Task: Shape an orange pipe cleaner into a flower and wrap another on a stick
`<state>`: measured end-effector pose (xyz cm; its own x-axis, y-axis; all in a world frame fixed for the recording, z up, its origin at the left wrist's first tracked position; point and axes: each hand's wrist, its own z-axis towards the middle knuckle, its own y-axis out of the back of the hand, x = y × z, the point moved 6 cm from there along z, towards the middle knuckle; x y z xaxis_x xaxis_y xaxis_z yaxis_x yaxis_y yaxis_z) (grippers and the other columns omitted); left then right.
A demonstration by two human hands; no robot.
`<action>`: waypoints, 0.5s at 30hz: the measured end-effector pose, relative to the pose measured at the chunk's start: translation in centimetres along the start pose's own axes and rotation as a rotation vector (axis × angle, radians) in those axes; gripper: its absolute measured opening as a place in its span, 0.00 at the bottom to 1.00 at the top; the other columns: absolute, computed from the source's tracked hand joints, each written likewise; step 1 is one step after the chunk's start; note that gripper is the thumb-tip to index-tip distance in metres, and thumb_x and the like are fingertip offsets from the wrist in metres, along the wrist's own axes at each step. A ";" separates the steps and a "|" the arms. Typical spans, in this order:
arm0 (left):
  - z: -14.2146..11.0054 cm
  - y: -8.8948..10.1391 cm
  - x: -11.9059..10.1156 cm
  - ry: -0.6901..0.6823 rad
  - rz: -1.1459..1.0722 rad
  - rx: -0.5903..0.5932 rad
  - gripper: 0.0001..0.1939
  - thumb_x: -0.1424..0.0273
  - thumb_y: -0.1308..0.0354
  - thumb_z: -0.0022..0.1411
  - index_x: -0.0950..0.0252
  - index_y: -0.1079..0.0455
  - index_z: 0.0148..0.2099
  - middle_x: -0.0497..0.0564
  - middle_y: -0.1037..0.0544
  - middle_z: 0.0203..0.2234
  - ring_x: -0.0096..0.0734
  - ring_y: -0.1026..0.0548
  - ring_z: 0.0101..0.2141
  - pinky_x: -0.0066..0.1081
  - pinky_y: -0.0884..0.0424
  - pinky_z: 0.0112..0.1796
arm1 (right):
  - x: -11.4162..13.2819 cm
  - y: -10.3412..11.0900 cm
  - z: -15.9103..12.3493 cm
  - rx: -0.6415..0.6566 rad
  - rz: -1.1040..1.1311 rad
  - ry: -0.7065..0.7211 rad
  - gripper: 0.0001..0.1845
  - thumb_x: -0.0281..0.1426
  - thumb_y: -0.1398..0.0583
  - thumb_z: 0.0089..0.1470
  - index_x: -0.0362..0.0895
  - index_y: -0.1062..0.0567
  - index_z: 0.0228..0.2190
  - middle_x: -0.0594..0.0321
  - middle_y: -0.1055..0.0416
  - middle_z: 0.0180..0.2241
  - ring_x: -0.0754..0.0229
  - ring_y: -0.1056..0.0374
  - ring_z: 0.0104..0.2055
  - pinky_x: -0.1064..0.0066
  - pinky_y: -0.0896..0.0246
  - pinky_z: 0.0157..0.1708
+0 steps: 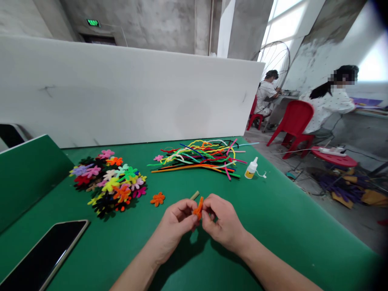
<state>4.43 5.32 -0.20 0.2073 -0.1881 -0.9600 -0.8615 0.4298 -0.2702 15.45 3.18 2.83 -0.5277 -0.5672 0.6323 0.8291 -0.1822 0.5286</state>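
Just above the green table, my left hand [179, 220] pinches a small bent piece of orange pipe cleaner [198, 208] between thumb and fingers. My right hand [222, 220] closes on the same piece from the other side, its fingertips partly hiding it. Behind the fingers lies a short olive-green stick-like piece [195, 195]. To the left of my hands rests a finished orange pipe-cleaner flower [158, 199]. Farther left is a heap of many-coloured fuzzy flowers [113, 182].
Loose pipe cleaners [200, 157] lie in a pile at the back, beside a white glue bottle [251, 168]. A phone [45, 256] lies front left on the table [287, 242]. A white partition [136, 93] borders the back. Two people sit at right near red chairs [295, 117].
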 end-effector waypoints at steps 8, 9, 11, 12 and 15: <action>-0.1 0.0 -0.7 -0.068 0.075 -0.089 0.05 0.73 0.39 0.46 0.66 0.32 0.27 0.45 0.32 0.21 0.24 0.37 0.24 0.23 0.42 0.26 | -0.1 -0.4 -0.1 0.007 0.069 -0.036 0.05 0.24 0.49 0.48 0.43 0.35 0.25 0.66 0.39 0.23 0.65 0.43 0.24 0.75 0.47 0.24; -0.1 0.0 -0.7 -0.074 0.088 -0.096 0.04 0.73 0.39 0.46 0.66 0.32 0.27 0.45 0.32 0.20 0.23 0.38 0.24 0.22 0.43 0.25 | -0.1 -0.4 -0.1 0.020 0.079 -0.035 0.05 0.24 0.49 0.49 0.43 0.35 0.26 0.65 0.39 0.24 0.65 0.43 0.24 0.75 0.47 0.25; 0.0 0.2 -0.8 -0.081 0.101 -0.098 0.04 0.74 0.39 0.46 0.67 0.32 0.27 0.45 0.32 0.20 0.22 0.39 0.22 0.22 0.43 0.24 | -0.1 -0.3 0.0 0.048 0.097 -0.012 0.06 0.24 0.49 0.50 0.43 0.33 0.28 0.65 0.38 0.24 0.65 0.42 0.25 0.75 0.45 0.26; 0.0 0.2 -0.8 -0.079 0.101 -0.094 0.03 0.74 0.39 0.46 0.67 0.31 0.27 0.44 0.32 0.19 0.22 0.39 0.22 0.22 0.44 0.24 | -0.1 -0.2 0.0 0.062 0.105 0.007 0.06 0.25 0.50 0.51 0.43 0.33 0.29 0.64 0.37 0.25 0.64 0.41 0.26 0.74 0.44 0.27; 0.0 0.3 -0.8 -0.059 0.098 -0.079 0.03 0.75 0.40 0.46 0.67 0.31 0.27 0.44 0.33 0.19 0.22 0.40 0.21 0.22 0.44 0.23 | 0.2 0.1 0.2 0.099 0.103 0.059 0.08 0.26 0.50 0.53 0.44 0.32 0.31 0.62 0.33 0.28 0.63 0.38 0.30 0.73 0.43 0.30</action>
<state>4.00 5.56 0.54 0.1456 -0.0955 -0.9847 -0.9121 0.3725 -0.1710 15.40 3.20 3.10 -0.4268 -0.6258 0.6528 0.8543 -0.0423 0.5180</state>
